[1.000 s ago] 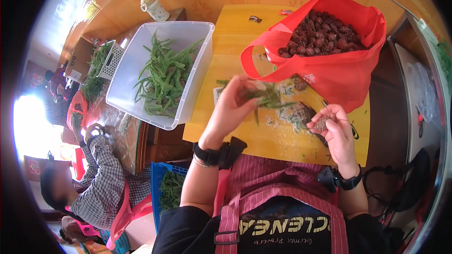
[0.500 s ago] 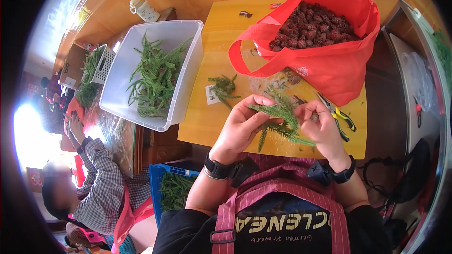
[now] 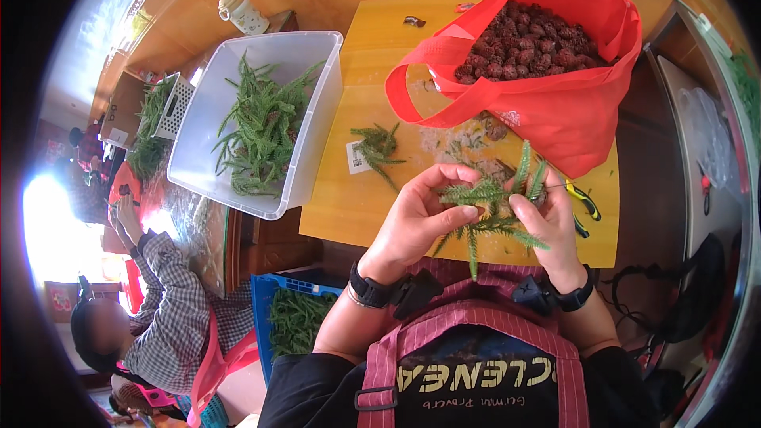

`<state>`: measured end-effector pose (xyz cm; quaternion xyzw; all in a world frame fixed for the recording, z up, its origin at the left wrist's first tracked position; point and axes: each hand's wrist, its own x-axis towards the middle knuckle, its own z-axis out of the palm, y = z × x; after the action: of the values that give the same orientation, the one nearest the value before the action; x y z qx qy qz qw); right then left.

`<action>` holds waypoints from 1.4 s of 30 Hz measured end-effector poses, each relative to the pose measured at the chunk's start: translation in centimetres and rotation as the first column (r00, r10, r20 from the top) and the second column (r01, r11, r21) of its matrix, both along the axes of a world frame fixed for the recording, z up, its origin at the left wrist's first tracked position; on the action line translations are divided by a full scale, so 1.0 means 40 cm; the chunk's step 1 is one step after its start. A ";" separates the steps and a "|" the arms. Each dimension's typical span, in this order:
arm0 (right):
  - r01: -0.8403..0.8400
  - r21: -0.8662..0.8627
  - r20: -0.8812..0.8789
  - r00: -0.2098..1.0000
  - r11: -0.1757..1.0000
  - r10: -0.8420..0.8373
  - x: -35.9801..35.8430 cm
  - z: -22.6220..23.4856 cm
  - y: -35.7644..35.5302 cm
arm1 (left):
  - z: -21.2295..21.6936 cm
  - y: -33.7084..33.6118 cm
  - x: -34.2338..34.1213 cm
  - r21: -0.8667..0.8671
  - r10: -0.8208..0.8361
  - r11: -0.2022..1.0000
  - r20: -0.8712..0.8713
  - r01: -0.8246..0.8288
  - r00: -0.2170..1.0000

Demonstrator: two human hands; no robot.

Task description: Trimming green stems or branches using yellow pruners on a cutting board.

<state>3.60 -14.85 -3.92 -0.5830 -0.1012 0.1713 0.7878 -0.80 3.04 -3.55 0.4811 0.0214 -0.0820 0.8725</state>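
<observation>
Over the near part of the yellow table (image 3: 369, 40), both my hands hold a green artificial pine sprig (image 3: 491, 226). My left hand (image 3: 420, 218) pinches its left side between thumb and fingers. My right hand (image 3: 555, 226) is closed on its right side, with needle tips poking up above the thumb. A thin dark strand juts out beside the right fingers; what else they hold is hidden. Yellow-and-black pliers (image 3: 585, 202) lie partly behind the right hand. Beyond the left hand, a small green sprig (image 3: 379, 145) rests beside a white printed card (image 3: 357, 158).
A red bag (image 3: 555, 119) full of brown pine cones (image 3: 527, 43) stands at the back right. To the left is a clear plastic bin (image 3: 190, 139) with green sprigs; a blue crate (image 3: 261, 317) sits below it. A person in a checked sleeve (image 3: 170, 293) works at far left.
My right hand has closed over the sprig's right side, where needles now stand up. The sprig has turned and sits slightly lower. My left hand has shifted a little to the right.
</observation>
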 end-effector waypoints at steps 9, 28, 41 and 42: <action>0.038 -0.140 0.471 0.882 0.989 0.033 -0.004 -0.008 -0.040 | -0.012 -0.017 -0.003 0.280 0.180 0.932 0.200 -0.232 0.963; 0.011 -0.081 0.133 0.991 0.997 0.000 -0.018 0.010 -0.038 | 0.022 -0.086 0.006 0.665 -0.041 0.409 0.698 -0.625 0.715; -0.021 -0.172 0.216 0.975 0.985 0.059 -0.033 0.047 -0.059 | 0.051 -0.076 0.017 0.708 -0.082 0.557 0.568 -0.434 0.819; -0.021 -0.174 0.217 0.974 0.985 0.059 -0.034 0.047 -0.059 | 0.046 -0.077 0.019 0.725 -0.136 0.588 0.525 -0.358 0.840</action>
<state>2.26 -17.20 -2.05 -0.6615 -0.1850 0.1294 0.7152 -0.04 -0.03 -1.73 0.8207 -0.1537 0.1294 0.5348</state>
